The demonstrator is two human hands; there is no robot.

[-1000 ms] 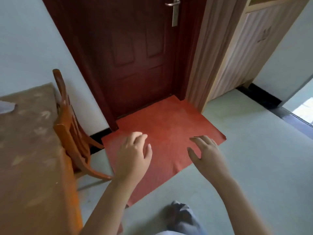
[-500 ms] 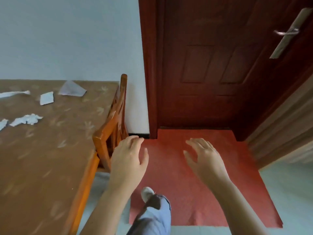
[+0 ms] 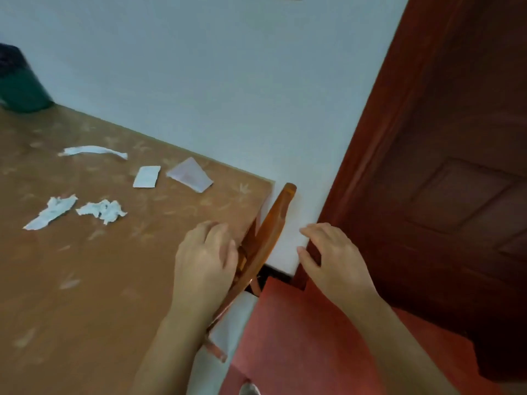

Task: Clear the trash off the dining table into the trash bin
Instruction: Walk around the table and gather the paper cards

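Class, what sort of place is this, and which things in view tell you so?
Probably a home dining area: a cloth-covered table, a wooden chair beside it, and a panelled door.

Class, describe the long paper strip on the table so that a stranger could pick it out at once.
Start at the brown table against the pale wall, with a dark green bin at its far left end. On it, the strip is the white paper nearest the bin. It alone is long, thin and curved; the others are crumpled wads or flat, squarish pieces.
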